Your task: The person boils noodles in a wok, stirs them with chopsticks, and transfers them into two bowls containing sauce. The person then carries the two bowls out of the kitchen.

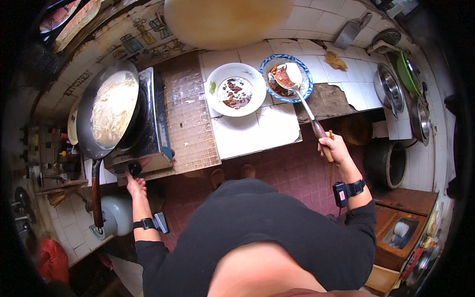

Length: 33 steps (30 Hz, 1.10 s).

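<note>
My left hand (137,185) is at the black knob (135,169) on the front of a gas stove (148,148); its fingertips are by the knob, and whether they grip it is unclear. On the stove stands a wok (84,118) of pale noodles (113,107) in cloudy liquid, its wooden handle toward me. My right hand (336,148) grips a metal ladle (306,107) by its wooden handle, along with wooden chopsticks (331,176). The ladle's head, holding reddish-brown sauce, is over a blue-rimmed bowl (308,70) of dark sauce. Beside it, a white bowl (215,100) contains dark sauce with bits.
A brown tiled board (189,130) separates the stove from the white-tiled counter (259,137). A pale gas cylinder (118,215) stands below left. Metal basins (387,87) and a cleaver (350,33) are at the right. A large blurred tan object (226,22) is at the top.
</note>
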{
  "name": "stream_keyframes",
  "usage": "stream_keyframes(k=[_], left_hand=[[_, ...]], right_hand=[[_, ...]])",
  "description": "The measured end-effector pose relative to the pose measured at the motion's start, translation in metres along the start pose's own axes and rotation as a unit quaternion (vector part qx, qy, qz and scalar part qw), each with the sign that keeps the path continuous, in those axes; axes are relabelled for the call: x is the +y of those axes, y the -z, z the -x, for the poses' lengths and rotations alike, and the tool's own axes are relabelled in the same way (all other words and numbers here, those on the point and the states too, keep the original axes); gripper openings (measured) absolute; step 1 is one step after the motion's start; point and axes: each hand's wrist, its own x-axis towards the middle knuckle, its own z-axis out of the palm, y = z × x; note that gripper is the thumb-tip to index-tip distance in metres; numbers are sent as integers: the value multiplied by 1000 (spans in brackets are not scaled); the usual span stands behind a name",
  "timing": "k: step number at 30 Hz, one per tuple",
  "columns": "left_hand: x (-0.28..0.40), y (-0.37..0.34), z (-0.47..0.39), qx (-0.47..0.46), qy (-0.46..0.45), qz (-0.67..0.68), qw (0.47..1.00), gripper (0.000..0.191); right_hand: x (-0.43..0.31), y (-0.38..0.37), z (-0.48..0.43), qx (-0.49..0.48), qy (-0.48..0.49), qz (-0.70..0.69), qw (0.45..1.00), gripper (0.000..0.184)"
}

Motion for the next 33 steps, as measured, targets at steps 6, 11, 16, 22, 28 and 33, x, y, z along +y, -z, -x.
stream_keyframes(k=[6,11,16,22,28,33], left_hand=[[-1,4,-3,-138,107,122,977,53],[5,0,0,-136,118,157,971,40],[-6,4,14,8,-403,-279,872,32],[-4,16,22,89,-539,-481,686,27],[-2,16,27,92,-551,-496,665,27],[-3,16,25,98,-558,-494,660,25]], right_hand=[[-11,-34,13,-74,-24,-28,997,21],[-3,-72,3,29,119,316,941,31],[-15,-79,21,151,330,499,787,44],[-22,-86,27,205,419,520,715,48],[-14,-87,19,166,362,642,655,56],[-17,-79,20,200,420,606,646,51]])
